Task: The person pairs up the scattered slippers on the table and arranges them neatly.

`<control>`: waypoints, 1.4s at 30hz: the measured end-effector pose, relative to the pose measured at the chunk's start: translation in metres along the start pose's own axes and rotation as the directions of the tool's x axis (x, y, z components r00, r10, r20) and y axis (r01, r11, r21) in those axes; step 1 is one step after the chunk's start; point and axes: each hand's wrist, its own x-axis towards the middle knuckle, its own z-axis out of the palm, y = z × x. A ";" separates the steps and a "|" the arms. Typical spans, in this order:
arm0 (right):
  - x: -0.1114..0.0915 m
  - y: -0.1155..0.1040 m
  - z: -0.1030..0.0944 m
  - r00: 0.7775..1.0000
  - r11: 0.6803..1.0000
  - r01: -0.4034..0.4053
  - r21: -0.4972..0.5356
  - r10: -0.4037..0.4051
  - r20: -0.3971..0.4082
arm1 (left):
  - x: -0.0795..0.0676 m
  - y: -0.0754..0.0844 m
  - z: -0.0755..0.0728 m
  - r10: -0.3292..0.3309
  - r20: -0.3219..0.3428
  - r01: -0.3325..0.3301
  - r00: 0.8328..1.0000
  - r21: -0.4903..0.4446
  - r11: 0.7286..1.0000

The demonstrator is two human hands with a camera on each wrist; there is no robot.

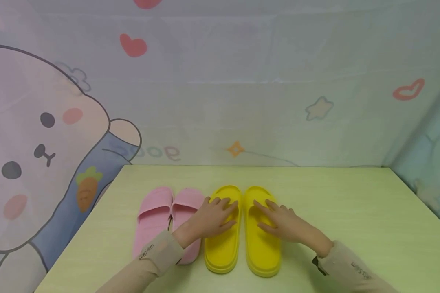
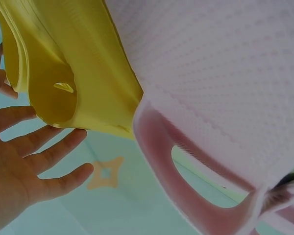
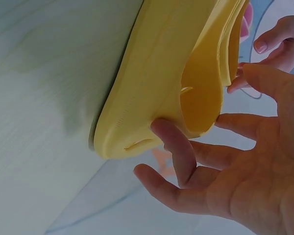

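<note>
Two yellow slippers stand side by side on the table, the left one (image 1: 221,253) and the right one (image 1: 262,252), toes toward the wall. Over the strap of the left slipper lies my left hand (image 1: 212,217), its fingers spread; the left wrist view shows the fingertips at the strap's edge. My right hand (image 1: 283,223) is at the strap of the right slipper with fingers apart, and in the right wrist view one fingertip touches the strap's side. Neither hand is curled round anything. A pair of pink slippers (image 1: 157,199) sits just left of the yellow pair, partly behind my left forearm.
The pale yellow-green table (image 1: 337,195) extends to both sides of the slippers. Behind it hangs a printed cloth (image 1: 220,106) with hearts, stars and a cartoon animal. A similar cloth (image 1: 434,162) covers the right side.
</note>
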 end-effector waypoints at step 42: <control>-0.012 0.021 0.002 0.991 0.996 0.080 0.044 -0.075 -0.107 | -0.017 -0.005 -0.008 -0.037 0.035 0.043 0.999 -0.196 0.980</control>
